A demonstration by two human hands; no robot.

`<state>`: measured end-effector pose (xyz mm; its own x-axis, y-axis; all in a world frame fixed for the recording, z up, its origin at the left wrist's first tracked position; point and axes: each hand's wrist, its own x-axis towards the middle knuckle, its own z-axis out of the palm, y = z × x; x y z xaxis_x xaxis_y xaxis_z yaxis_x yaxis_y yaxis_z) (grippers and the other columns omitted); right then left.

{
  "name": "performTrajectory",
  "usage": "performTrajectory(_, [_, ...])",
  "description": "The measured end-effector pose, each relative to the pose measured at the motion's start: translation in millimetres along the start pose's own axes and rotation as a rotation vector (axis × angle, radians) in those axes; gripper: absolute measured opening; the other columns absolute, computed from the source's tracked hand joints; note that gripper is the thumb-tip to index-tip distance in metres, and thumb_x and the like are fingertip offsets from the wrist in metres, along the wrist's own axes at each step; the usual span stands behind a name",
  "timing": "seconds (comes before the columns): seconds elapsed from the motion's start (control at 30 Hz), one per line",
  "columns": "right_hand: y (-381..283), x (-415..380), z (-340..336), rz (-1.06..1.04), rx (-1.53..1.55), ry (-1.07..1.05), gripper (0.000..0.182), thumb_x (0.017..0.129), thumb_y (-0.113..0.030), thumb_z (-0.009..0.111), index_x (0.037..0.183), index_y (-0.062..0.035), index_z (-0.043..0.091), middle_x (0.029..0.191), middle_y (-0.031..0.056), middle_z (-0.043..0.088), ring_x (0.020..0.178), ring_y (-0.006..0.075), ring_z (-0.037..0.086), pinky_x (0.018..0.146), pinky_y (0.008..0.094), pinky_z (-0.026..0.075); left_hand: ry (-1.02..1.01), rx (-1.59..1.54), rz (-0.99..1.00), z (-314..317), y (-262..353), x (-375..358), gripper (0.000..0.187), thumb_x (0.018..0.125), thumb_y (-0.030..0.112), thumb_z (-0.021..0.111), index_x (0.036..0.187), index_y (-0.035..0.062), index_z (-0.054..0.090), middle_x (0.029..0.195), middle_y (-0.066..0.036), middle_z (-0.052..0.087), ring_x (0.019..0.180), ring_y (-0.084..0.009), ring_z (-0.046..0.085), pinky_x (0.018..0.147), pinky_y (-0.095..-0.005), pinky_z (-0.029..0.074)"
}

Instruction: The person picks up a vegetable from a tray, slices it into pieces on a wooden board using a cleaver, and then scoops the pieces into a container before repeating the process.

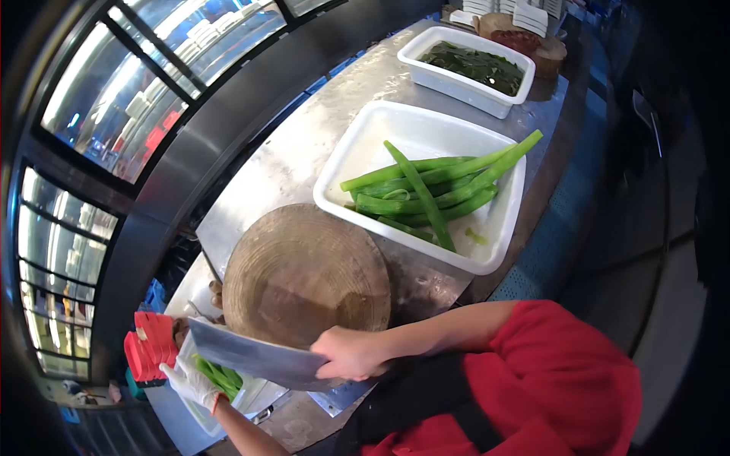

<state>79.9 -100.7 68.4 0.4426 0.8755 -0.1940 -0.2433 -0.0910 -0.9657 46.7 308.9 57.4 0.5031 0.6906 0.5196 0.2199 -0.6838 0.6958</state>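
Observation:
My right hand (353, 354) is closed round the handle end of a broad cleaver (258, 356). The blade reaches left along the near edge of a round wooden chopping block (304, 266). Below the blade, my left hand (194, 384), in a whitish glove, has its fingers apart at the side of a white container (249, 395) with cut green pieces (218, 376) in it. The blade hides part of this container. Beyond the block, several long green stalks (426, 190) lie in a large white tub (365, 133).
A smaller white tub (426, 68) of dark green leaves in liquid (475, 67) stands farther back on the metal table (266, 163). Red containers (150, 346) stand at the left. White dishes (530, 19) and wooden blocks (549, 57) are at the far end.

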Motion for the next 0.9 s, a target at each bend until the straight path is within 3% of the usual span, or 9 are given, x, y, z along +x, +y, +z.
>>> performTrajectory(0.1, [-2,-70,-43,-0.056,-0.104,0.224,0.016,0.092,-0.013,0.066,0.102,-0.0003,0.067,0.062,0.0059,0.063,0.048,0.0145,0.062,0.047,0.0301,0.049,-0.342,-0.193,0.015,67,92,-21,0.032,0.096,0.004,0.062,0.126,-0.0054,0.06,0.114,-0.014,0.07,0.108,-0.0214,0.064,0.094,-0.0349,0.05])
performTrajectory(0.13, [3,-96,-61,-0.234,-0.292,0.386,0.018,0.092,-0.015,0.068,0.106,-0.0035,0.069,0.063,0.0043,0.064,0.051,0.0128,0.063,0.048,0.0291,0.05,-0.178,-0.023,0.352,109,126,-43,0.026,0.093,0.003,0.064,0.119,-0.0044,0.065,0.11,-0.014,0.071,0.105,-0.0234,0.066,0.094,-0.0367,0.05])
performTrajectory(0.3, [-2,-239,-116,0.047,-0.001,1.086,0.011,0.09,-0.008,0.069,0.094,0.0019,0.066,0.06,-0.0001,0.059,0.044,0.0072,0.053,0.041,0.0267,0.043,-0.983,-0.421,1.133,253,314,-170,0.037,0.079,-0.002,0.062,0.115,0.0045,0.069,0.112,-0.016,0.068,0.107,-0.0353,0.062,0.095,-0.0409,0.05])
performTrajectory(0.37, [0,-275,-124,0.083,0.121,1.337,0.006,0.09,-0.003,0.067,0.091,0.0019,0.064,0.056,0.001,0.056,0.042,0.0074,0.05,0.039,0.0262,0.042,-1.315,-0.331,1.492,310,345,-214,0.048,0.071,-0.001,0.065,0.117,0.0136,0.07,0.112,-0.011,0.065,0.111,-0.031,0.06,0.097,-0.0403,0.049])
performTrajectory(0.43, [15,-309,-133,0.004,0.149,1.424,0.006,0.092,-0.001,0.065,0.089,0.0037,0.061,0.054,0.0022,0.054,0.04,0.0085,0.05,0.039,0.0259,0.043,-1.265,0.183,1.917,344,341,-251,0.047,0.074,0.01,0.067,0.12,0.0202,0.07,0.105,-0.008,0.063,0.106,-0.029,0.059,0.109,-0.0477,0.039])
performTrajectory(0.63, [25,-342,-173,-0.094,0.229,1.429,0.012,0.091,-0.001,0.067,0.084,0.0033,0.059,0.051,0.0046,0.053,0.037,0.0121,0.051,0.038,0.0282,0.043,-0.997,0.09,2.005,332,373,-230,0.011,0.075,0.008,0.064,0.085,0.0081,0.059,0.078,-0.011,0.055,0.061,-0.0279,0.061,0.057,-0.0402,0.049])
performTrajectory(0.77, [12,-321,-218,-0.2,0.177,1.213,0.013,0.091,-0.002,0.067,0.083,0.0016,0.058,0.051,0.0039,0.053,0.038,0.011,0.051,0.038,0.0282,0.043,-0.969,0.218,1.658,222,422,-181,0.022,0.074,0.013,0.07,0.096,0.0114,0.064,0.079,-0.009,0.054,0.07,-0.0266,0.062,0.064,-0.0409,0.048])
performTrajectory(0.87, [-3,-278,-243,-0.205,0.141,1.018,0.008,0.091,0.001,0.066,0.087,0.0027,0.059,0.055,0.0028,0.055,0.039,0.0093,0.051,0.038,0.0266,0.043,-1.028,0.276,1.28,165,388,-155,0.038,0.073,0.036,0.081,0.1,0.0131,0.066,0.08,-0.007,0.056,0.075,-0.0287,0.062,0.068,-0.0418,0.047])
performTrajectory(0.9, [-9,-261,-245,-0.208,0.137,0.959,0.008,0.091,0.001,0.066,0.087,0.0027,0.059,0.055,0.0028,0.055,0.039,0.0093,0.051,0.038,0.0266,0.043,-1.061,0.289,1.197,152,372,-149,0.038,0.08,0.047,0.07,0.089,0.011,0.06,0.08,-0.009,0.055,0.07,-0.0296,0.061,0.065,-0.0422,0.047])
